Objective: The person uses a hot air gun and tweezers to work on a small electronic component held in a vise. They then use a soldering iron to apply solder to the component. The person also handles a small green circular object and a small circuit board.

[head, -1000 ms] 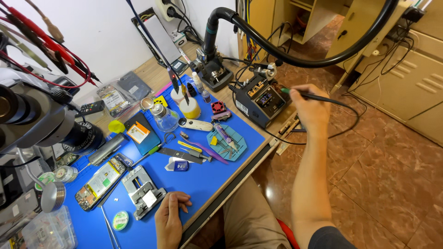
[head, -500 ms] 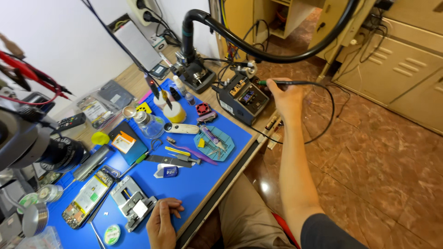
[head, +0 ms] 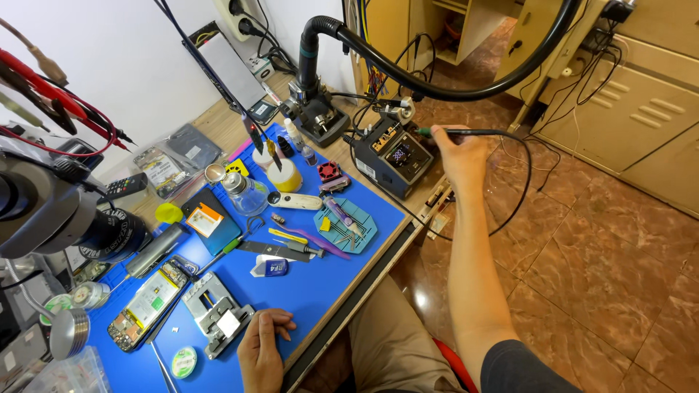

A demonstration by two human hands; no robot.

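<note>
— Holding the soldering iron at the bench's far right edge, are we? How does it look?

— Slim and dark, with a green collar near the tip and a black cable looping off to the right. Its tip points left, just over the black soldering station with the lit display.

— And our right hand?

— Fingers curled shut around the handle, pinching it like a pen.

— Our left hand?

— Resting on the blue mat at the near edge, fingers loosely bent and together, fingertips just beside the metal phone clamp. We hold nothing in it.

— Anything changed from half a second back?

— Little: our right hand has kept its grip by the station, and the left has stayed put.
</note>
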